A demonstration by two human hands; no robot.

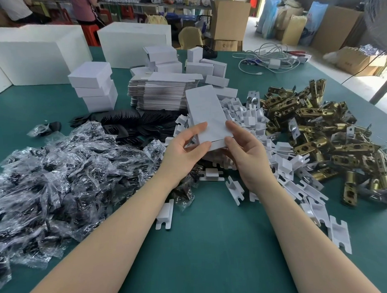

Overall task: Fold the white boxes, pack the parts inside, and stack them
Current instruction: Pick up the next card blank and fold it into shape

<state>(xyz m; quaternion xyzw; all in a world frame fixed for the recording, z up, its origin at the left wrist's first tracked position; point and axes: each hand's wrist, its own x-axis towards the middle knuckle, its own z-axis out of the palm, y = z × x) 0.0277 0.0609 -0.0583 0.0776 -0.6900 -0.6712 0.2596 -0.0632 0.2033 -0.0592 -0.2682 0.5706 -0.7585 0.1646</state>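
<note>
Left hand (183,146) and right hand (245,149) each hold a grip clamped on one white box (205,115), raised above the surface (213,244).

Green-covered table (214,255), crowded around a stack of flat box blanks (162,92). Just left of it, piled folded white boxes (94,86); nearer and left, bagged black parts (57,173); nearer and right, white plastic inserts (276,156); farther right, brass latches (323,128). Behind the blanks, large white cartons (38,55); behind and right, white cables (268,58).
</note>
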